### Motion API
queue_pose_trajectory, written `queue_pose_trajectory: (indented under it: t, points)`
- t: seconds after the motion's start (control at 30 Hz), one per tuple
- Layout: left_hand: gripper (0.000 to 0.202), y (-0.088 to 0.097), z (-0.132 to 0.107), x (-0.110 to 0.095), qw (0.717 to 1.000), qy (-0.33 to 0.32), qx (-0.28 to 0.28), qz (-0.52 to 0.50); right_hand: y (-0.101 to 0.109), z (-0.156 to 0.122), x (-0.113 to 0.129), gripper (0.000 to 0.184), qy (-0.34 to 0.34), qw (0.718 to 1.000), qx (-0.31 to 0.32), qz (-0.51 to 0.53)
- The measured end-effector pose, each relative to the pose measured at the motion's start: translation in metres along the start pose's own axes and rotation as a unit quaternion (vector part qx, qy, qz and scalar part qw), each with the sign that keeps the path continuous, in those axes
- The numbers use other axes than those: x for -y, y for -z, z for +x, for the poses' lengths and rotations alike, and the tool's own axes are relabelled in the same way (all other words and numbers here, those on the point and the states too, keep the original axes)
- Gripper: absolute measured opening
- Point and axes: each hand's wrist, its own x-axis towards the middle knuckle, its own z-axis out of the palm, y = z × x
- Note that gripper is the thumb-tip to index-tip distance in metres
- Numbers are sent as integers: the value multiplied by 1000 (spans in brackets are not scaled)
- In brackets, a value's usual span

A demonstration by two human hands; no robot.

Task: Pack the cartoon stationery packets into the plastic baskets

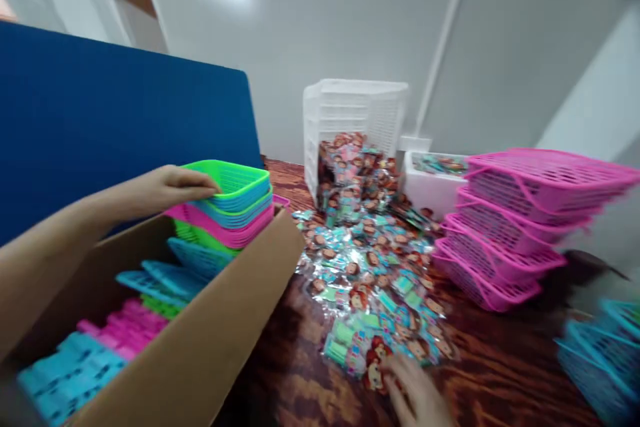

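Note:
My left hand (187,185) grips the near rim of a green plastic basket (235,179), its fingers hooked over the edge. That basket tops a nested stack of blue, green and pink baskets standing in an open cardboard box (240,307). At the bottom of the view, my slightly blurred right hand (413,387) has its fingers closed at the edge of a clear packet (375,367) with a red-haired cartoon figure. The packet lies at the near edge of a spread of similar shiny packets (370,267) on the dark wood-grain table (310,373).
A white plastic crate (357,87) lies on its side, packets spilling out. Beside it is a white box (433,190) with more packets. Stacked pink baskets (500,247) stand right; blue baskets (600,353) are nearer. Behind the cardboard box rises a blue panel (125,113).

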Motion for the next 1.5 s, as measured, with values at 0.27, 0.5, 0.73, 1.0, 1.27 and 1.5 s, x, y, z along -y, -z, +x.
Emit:
queue_pose_trajectory:
  t: [0.27, 0.5, 0.73, 1.0, 1.27, 1.5]
  points:
    - [47, 4, 8, 15, 997, -62, 42, 38, 81, 198, 140, 20, 162, 984, -8, 69]
    - [40, -5, 9, 9, 986, -122, -103, 56, 75, 294, 218, 42, 268, 960, -70, 52]
    - [31, -21, 10, 11, 972, -141, -186, -1, 31, 322, 257, 65, 192, 981, -4, -41]
    - [26, -2, -2, 20, 969, -130, -212, -13, 22, 314, 261, 28, 268, 948, -50, -161]
    - [24, -11, -11, 40, 923, -105, -322, 180, 43, 346, 263, 28, 317, 931, -35, -175]
    - [29, -28, -17, 31, 885, -86, -305, 340, 38, 354, 260, 29, 311, 936, -63, -155]
